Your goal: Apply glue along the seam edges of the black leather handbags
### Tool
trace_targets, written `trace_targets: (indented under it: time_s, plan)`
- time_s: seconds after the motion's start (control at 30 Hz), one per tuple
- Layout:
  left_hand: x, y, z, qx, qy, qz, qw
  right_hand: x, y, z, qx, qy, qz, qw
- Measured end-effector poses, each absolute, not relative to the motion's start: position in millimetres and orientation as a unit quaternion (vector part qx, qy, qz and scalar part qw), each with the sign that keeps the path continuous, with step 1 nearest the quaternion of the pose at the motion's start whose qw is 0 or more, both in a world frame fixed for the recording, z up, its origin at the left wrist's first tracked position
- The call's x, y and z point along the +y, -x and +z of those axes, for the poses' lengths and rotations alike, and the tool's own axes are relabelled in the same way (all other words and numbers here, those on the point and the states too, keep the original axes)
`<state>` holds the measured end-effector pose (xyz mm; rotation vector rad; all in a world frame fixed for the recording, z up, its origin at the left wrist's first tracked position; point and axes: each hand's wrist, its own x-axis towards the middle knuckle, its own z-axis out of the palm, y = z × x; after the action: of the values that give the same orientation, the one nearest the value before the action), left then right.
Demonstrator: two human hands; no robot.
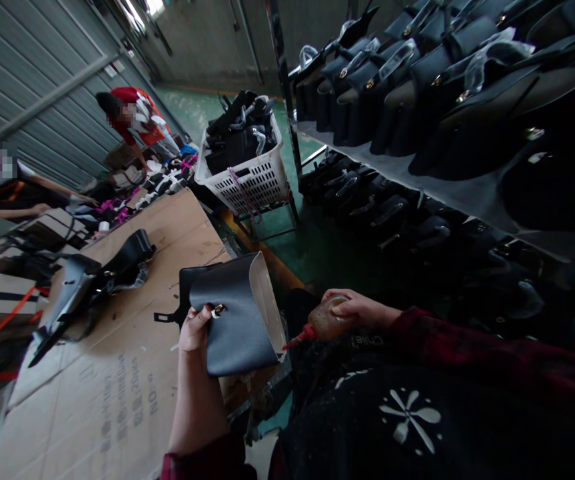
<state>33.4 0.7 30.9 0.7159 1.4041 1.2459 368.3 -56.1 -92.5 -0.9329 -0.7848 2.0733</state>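
Note:
My left hand is closed on a black leather handbag body, its thumb near a small metal clasp. The bag is tilted, with its beige-lined side toward the right. A black strap tab with a slot sticks out behind it, over the cardboard. In my right hand is a squeeze bottle of amber contents, gripped with the fingers wrapped round it. Its red nozzle points left, and the tip is at the lower right edge of the bag; whether it touches I cannot tell.
Another black bag piece lies on the cardboard-covered table. Beyond it stands a white plastic basket full of black bags. A rack of black bags fills the right. Two people work at the far left.

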Motion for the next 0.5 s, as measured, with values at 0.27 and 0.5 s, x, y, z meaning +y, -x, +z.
trace_targets:
  time_s: [0.27, 0.5]
  plan:
    - [1.5, -29.1, 26.7, 0.577, -0.283, 0.518, 0.564, -50.1, -374.0, -95.3, -0.28, 0.402, 0.763, 0.421]
    - [-9.1, -30.5, 25.3, 0.555, -0.315, 0.522, 0.566, -57.8, -365.3, -101.1, -0.351, 0.389, 0.753, 0.398]
